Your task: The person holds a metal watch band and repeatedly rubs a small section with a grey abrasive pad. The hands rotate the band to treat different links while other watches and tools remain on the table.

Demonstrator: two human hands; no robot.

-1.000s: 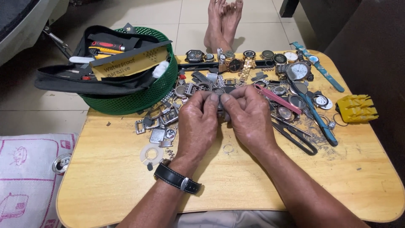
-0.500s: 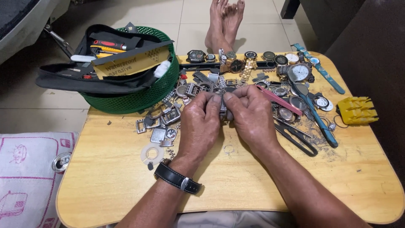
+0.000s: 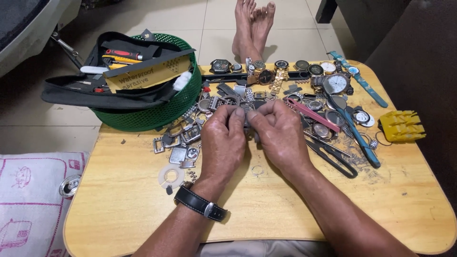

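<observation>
Under everything sits your pale wooden low table with rounded corners [image 3: 119, 209], its far half crowded and its near half mostly bare. At its back left corner stands the round green plastic mesh basket [image 3: 157, 114], with a black fabric tool pouch [image 3: 95, 90] spread open across its top, screwdrivers and a yellowish sheet lying in it. Off the left edge there's a white cushion with pink printed lines [image 3: 28, 190].

Now your hands, right at the middle of the table. Your left hand [image 3: 223, 143], a black leather-strapped wristwatch [image 3: 200, 203] on its wrist, meets your right hand [image 3: 281, 135] knuckle to knuckle. Both are curled shut, thumbs and fingertips pinching a small silver metal watch band piece [image 3: 246, 110] between them; it just peeks out above your fingertips, held over the table in front of the heap of loose watch cases and bracelets.

To the right, black-handled pliers [image 3: 333, 154] lie beside your right wrist, and a long blue-handled tool [image 3: 359, 138] angles across the clutter. Further right rests a small yellow plastic block [image 3: 401, 126]. Near your left wrist, a white flat ring [image 3: 170, 176].
</observation>
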